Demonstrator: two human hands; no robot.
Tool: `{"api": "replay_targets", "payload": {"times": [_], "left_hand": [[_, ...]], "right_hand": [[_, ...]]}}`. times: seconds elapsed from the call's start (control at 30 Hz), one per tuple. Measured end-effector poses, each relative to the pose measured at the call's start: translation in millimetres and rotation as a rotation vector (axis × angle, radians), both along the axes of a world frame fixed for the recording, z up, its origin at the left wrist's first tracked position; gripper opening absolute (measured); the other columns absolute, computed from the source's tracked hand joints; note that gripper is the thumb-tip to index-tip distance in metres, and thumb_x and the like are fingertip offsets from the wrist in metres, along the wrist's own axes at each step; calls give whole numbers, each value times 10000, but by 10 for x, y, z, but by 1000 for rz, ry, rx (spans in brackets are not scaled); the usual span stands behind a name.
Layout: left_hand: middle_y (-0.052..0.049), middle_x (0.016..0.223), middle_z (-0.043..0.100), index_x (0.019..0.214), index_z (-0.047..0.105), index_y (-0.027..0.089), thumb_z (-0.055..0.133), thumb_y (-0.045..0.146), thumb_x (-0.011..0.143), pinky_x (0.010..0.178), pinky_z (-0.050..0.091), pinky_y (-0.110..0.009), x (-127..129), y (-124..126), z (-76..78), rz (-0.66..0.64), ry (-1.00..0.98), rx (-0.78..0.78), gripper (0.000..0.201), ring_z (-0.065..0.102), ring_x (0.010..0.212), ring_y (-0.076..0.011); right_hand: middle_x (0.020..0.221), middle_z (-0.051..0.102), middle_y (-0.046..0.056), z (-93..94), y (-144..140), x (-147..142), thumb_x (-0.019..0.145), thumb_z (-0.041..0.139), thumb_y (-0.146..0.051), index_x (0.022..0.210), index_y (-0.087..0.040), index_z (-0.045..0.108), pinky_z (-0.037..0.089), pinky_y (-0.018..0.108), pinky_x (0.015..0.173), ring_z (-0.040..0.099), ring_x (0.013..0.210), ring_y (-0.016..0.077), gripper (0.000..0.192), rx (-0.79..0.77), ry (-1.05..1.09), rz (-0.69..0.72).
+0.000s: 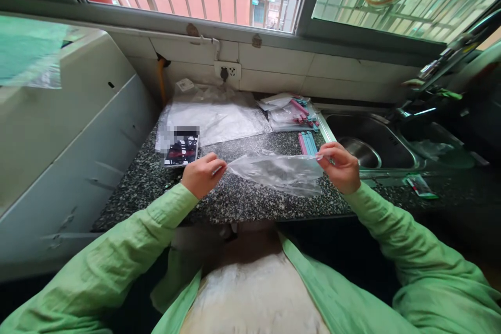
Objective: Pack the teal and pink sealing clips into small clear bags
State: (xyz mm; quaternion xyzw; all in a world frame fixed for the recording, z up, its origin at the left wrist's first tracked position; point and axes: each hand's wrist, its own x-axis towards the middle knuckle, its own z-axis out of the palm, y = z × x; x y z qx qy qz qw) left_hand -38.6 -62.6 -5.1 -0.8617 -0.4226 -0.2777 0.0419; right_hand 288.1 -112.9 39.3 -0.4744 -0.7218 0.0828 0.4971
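A clear plastic bag (279,172) is stretched sideways above the speckled countertop (235,206). My left hand (204,173) pinches its left end, and my right hand (340,166) pinches its right upper corner. Just behind the right hand lie several pink and blue plastic strips (308,144), side by side. To the left, near my left hand, a small packet with a dark printed picture (180,150) rests on the counter; part of it is blurred out. Whether the bag contains anything thin I cannot make out.
A stack of clear plastic bags (223,115) lies at the back by the wall socket (228,71). Beside it are bagged pink and blue pieces (293,112). A steel sink (368,138) is at right, with a small packet (421,187) before it. A white appliance (86,130) borders the left.
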Motion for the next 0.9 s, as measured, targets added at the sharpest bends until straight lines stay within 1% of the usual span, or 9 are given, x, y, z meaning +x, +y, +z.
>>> {"api": "replay_targets", "payload": {"times": [0.1,0.23,0.3,0.43,0.5,0.6,0.67,0.73,0.9], "left_hand": [[-20,686,538,731,620,174,444,334,796,541,403,-207,-75,-19,134,-38,-162,-133,247,483,568,-88],[-29,686,526,705,606,161,453,337,781,492,400,-221,-152,-105,300,-54,-282,-250,245,452,545,-89],[-41,717,534,705,596,157,454,324,776,512,418,-230,-185,-157,360,-60,-358,-307,231,485,597,-104],[-48,765,552,691,580,160,521,310,728,589,451,-246,-252,-263,463,-120,-597,-452,165,527,711,-140],[-37,721,566,685,576,165,551,306,705,569,446,-239,-280,-313,525,-93,-694,-525,145,522,666,-133],[-18,646,575,717,585,173,578,309,687,486,412,-213,-309,-360,619,-27,-809,-624,139,480,544,-100],[-14,639,581,716,590,173,594,306,676,467,396,-202,-312,-361,671,-8,-840,-633,138,465,519,-88],[-13,642,586,696,594,170,608,302,664,475,395,-199,-302,-340,712,7,-824,-620,137,472,527,-87],[-4,591,554,652,595,153,611,320,652,478,378,-200,-214,-224,788,-7,-775,-555,168,465,526,-83]], "right_hand": [[728,525,11,65,98,35,720,588,-298,667,-194,580,433,270,578,496,647,115,117,-22,115,-15],[728,535,11,119,109,42,714,599,-295,630,-183,565,439,284,628,509,677,120,144,-43,196,9],[730,541,12,128,85,36,707,608,-285,613,-179,554,442,290,654,523,705,127,152,-60,250,36],[722,572,9,144,17,12,699,620,-282,627,-176,564,442,285,677,537,712,126,140,-122,349,76],[688,581,1,165,-11,-4,698,622,-297,643,-180,577,443,270,652,538,675,117,138,-157,378,71],[602,562,-10,210,-23,-34,686,628,-341,629,-179,578,434,243,572,517,580,100,179,-242,366,44],[569,547,-15,229,-7,-54,665,642,-364,614,-177,574,423,234,542,497,540,92,205,-317,327,31],[573,550,-12,222,30,-63,640,655,-382,611,-173,574,422,235,543,494,540,92,226,-398,279,25],[621,574,12,94,242,37,631,629,-432,650,-147,594,412,257,557,497,571,105,287,-572,59,73]]}}
